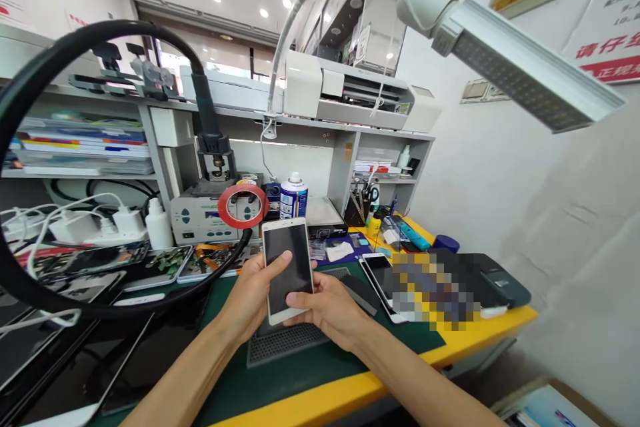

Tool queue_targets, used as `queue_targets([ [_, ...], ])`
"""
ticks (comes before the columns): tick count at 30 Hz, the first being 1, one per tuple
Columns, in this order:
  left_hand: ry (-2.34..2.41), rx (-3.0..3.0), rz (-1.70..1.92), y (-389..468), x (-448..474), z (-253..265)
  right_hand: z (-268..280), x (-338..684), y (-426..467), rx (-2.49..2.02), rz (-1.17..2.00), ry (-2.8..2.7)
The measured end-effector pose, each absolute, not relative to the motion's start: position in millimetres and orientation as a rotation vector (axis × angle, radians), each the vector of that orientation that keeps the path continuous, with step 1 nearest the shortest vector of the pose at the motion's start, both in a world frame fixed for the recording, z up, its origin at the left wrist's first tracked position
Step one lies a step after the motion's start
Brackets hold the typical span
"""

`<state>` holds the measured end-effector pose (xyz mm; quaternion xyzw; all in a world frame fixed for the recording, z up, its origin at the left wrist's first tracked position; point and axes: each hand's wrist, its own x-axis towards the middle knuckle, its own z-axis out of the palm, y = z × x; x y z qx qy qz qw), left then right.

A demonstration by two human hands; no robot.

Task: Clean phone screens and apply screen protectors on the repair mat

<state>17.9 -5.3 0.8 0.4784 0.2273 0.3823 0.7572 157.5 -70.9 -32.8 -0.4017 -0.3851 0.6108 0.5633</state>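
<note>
A white smartphone (290,267) with a dark screen is held up over the bench, tilted toward me. Around its left edge my left hand (255,290) is closed, the thumb lying on the screen. My right hand (327,307) grips the lower right edge, and its thumb rests on the lower part of the glass. Beneath the phone lies a dark perforated mat (285,345) on the green work mat (280,390). Just to the right, another white phone (379,273) lies flat.
Several dark screens and tablets (55,360) cover the left side. A black hose (10,227) loops above them from a grey hot-air station (200,213). Red tape (227,210) and a spray can (293,197) stand at the back. A lamp (525,67) hangs upper right.
</note>
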Motion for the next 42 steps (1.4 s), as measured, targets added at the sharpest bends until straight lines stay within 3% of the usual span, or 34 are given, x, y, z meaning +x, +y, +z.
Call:
queue_targets([
  [3, 0.497, 0.997, 0.857, 0.9, 16.8, -1.5, -28.7, 159.7, -71.5, -1.106, 1.327, -1.115],
  [11, 0.538, 0.883, 1.000, 16.5, 6.4, 4.5, 8.6, 242.5, -43.7, -1.874, 0.424, -1.390],
  [19, 0.557, 0.855, 0.973, 11.7, 5.4, 11.5, -10.6, 264.5, -8.7, -2.237, 0.309, -1.551],
  [25, 0.556, 0.856, 0.963, 10.0, 6.7, 11.7, -23.2, 269.9, -3.3, -2.104, 0.459, -1.372],
  [35, 0.477, 0.821, 0.799, 9.4, 7.7, 5.8, 6.1, 281.2, -27.1, -1.341, 1.105, -1.026],
  [42, 0.402, 0.768, 0.587, 1.4, 8.6, 7.6, 0.9, 242.9, -28.8, -1.130, 1.483, -0.904],
])
